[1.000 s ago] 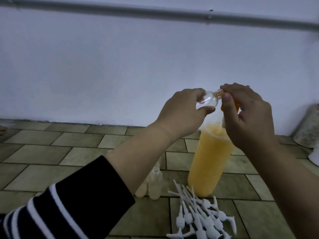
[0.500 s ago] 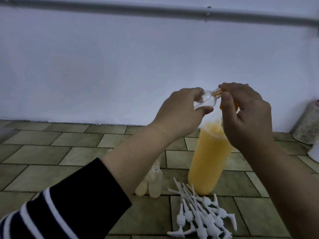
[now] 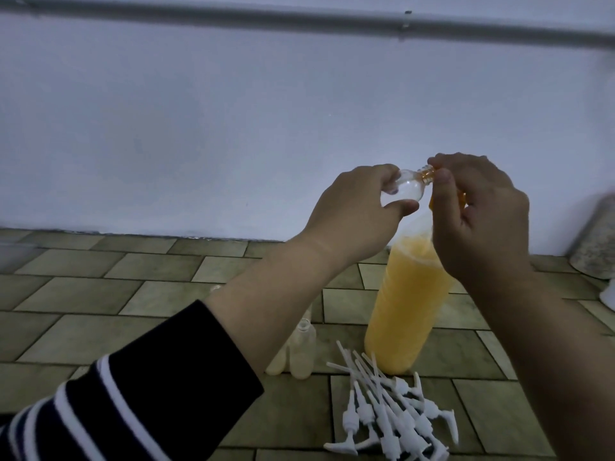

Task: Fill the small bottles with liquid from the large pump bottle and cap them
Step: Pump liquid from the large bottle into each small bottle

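The small bottle lay tipped on its side in the air, clear and seemingly empty, its neck at the orange nozzle of the large pump bottle. The left hand was closed round its body; the right hand pinched shut over the nozzle — little had shifted in the past second, so filling looked barely begun. Below stood two filled bottles beside a heap of white pump caps — capping still waited.
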Available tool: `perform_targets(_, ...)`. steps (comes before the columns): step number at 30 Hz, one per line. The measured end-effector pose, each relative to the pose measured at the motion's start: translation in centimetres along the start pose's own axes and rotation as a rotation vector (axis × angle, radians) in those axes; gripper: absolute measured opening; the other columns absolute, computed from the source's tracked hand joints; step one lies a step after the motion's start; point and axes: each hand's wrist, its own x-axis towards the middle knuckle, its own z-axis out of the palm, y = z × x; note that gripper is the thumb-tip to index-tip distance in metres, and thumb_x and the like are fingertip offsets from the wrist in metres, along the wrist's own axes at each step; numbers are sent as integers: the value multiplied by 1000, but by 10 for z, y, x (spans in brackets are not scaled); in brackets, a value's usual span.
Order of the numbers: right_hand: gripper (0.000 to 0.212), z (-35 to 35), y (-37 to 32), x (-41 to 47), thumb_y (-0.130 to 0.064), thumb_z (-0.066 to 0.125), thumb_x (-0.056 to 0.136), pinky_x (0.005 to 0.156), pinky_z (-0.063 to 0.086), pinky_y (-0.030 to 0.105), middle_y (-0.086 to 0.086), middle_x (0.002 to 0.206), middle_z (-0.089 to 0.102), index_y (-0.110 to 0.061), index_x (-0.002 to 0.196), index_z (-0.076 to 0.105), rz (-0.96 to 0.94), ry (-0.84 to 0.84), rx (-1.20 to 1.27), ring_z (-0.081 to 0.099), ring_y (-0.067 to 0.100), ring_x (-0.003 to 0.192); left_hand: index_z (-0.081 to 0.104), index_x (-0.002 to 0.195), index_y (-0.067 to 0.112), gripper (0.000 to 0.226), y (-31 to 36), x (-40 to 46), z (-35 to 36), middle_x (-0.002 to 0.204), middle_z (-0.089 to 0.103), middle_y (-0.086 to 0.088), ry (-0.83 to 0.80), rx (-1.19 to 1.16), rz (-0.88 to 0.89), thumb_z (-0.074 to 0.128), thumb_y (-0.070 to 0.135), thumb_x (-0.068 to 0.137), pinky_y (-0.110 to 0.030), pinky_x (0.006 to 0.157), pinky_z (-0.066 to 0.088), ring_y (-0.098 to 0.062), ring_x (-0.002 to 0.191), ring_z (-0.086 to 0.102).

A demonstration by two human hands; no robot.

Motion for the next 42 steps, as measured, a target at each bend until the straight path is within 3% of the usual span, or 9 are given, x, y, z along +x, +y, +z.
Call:
perform_targets(4, 49, -6, -1, 1, -36, 30, 96, 82, 38, 23, 6, 106, 69, -7, 101, 70, -11, -50, 25, 59, 21, 105, 61, 113, 19, 29, 3, -2, -2, 105, 63, 5, -16, 24, -10, 62, 34, 88, -32, 82, 49, -15, 90, 58)
perform_targets(13, 44, -15, -3, 8, -33, 33, 99, 79, 38, 23, 5, 105, 68, -9, 107, 69, 16, 6, 69, 58, 16, 99, 58, 122, 21, 36, 14, 3, -3, 113, 61, 7, 10, 12, 12, 61, 35, 88, -26, 81, 47, -13, 95, 56)
perform_targets(21, 49, -7, 1, 1, -38, 31, 96, 82, 37, 20, 3, 108, 69, -8, 92, 70, 17, -24, 35, 59, 17, 105, 58, 120, 24, 34, 2, 1, 3, 109, 61, 12, 7, 22, -5, 61, 37, 88, -26, 80, 45, -10, 94, 56)
perform_targets(29, 45, -16, -2, 14, -34, 31, 99, 84, 37, 24, -3, 103, 65, -11, 106, 68, -12, -36, 63, 57, 17, 103, 53, 123, 24, 37, -1, 7, -7, 113, 60, 13, 1, -12, 0, 62, 33, 88, -24, 84, 45, -8, 95, 56)
perform_targets(33, 48, -14, 4, 13, -38, 29, 99, 89, 39, 26, 3, 115, 66, -12, 109, 68, -9, -49, 52, 56, 17, 111, 53, 119, 22, 33, -15, 2, -1, 112, 58, 13, 10, -97, -69, 62, 32, 88, -19, 81, 43, -5, 93, 56)
perform_targets(37, 51, -9, 3, 13, -41, 27, 98, 90, 40, 28, 4, 121, 64, -11, 115, 65, 2, -52, 44, 55, 18, 114, 52, 117, 24, 32, -25, -5, 3, 108, 59, 19, 30, -270, -177, 63, 32, 88, -6, 69, 41, 7, 90, 55)
perform_targets(42, 45, -7, 4, 14, -34, 30, 100, 89, 39, 26, 2, 118, 64, -10, 110, 67, -6, -47, 77, 53, 12, 112, 54, 121, 26, 39, -43, -28, -4, 108, 64, 14, 30, -337, -270, 68, 29, 85, -24, 86, 50, -1, 95, 62)
